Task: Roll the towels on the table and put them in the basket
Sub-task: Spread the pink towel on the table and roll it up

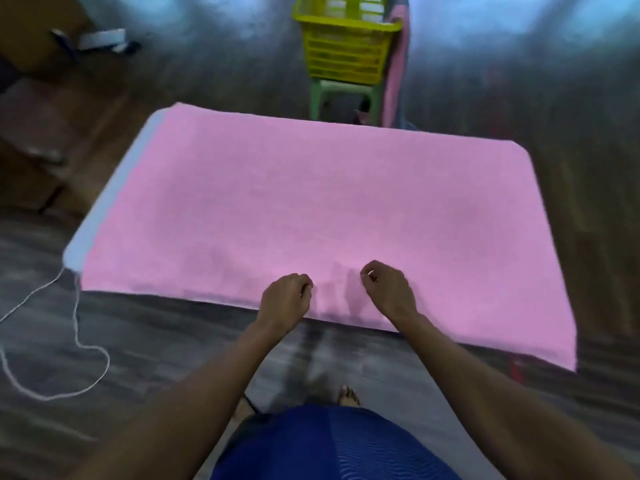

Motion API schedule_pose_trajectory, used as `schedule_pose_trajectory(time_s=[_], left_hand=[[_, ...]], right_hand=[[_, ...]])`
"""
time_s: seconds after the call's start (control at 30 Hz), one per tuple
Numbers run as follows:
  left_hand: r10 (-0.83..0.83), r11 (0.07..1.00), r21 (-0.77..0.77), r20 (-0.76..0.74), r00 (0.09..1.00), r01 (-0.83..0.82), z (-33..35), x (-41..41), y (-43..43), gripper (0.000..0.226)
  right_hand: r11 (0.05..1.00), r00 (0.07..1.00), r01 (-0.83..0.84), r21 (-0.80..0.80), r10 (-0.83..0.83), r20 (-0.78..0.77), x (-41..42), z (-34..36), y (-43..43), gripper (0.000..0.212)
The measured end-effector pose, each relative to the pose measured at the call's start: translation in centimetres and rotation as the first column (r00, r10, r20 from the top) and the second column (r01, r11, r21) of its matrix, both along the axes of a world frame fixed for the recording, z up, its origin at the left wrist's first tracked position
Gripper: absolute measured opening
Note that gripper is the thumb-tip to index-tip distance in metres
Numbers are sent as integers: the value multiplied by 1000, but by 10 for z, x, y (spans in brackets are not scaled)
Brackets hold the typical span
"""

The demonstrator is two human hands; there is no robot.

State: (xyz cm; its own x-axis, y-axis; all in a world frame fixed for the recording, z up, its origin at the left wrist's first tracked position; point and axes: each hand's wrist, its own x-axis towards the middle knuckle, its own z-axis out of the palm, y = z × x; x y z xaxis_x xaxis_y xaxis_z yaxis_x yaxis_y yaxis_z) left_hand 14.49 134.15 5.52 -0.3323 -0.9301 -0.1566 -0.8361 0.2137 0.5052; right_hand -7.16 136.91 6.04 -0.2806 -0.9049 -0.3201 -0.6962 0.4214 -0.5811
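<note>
Locating towel: where? (A)

Pink towel [311, 209] lies spread flat over table [114, 192], covering nearly all of it. Only a pale strip of table shows at left edge. Near edge of towel hangs slightly over. (B)

Hands? (A)

Both over near edge of towel, close together, a small gap between. Left hand [285, 299] knuckles up, fingers curled in. Right hand [389, 289] the same, fingertips tucked toward thumb. No cloth seen in either. Shadows on towel just below them. Frame blurred, so contact with towel cannot be told. (B)

Basket? (A)

Yellow basket [346, 53] at far side, beyond table, sitting on a green stool [322, 95]. Pink cloth [398, 64] hangs just right of basket. (B)

Other? (A)

White cord [76, 327] trails from table's near-left corner, looping on floor. (B)
</note>
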Motion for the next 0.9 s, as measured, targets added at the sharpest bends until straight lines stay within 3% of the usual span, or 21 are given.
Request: schedule_pose_trajectory(time_s=[0.17,0.37,0.7,0.9], left_hand=[[281,958,-49,-14,960,-282,12,149,-11,19],[523,848,-84,-32,852,-524,30,331,-3,14],[709,703,-22,-61,703,-711,37,538,-21,15],[676,736,-2,-66,734,-677,38,615,-106,12]], right_hand=[[973,972,-230,-21,231,48,149,11,-60,13],[922,908,-387,-30,387,163,336,23,-94,13],[843,800,-538,-18,517,303,554,29,-152,13],[839,788,-542,-56,530,313,635,17,-224,11]])
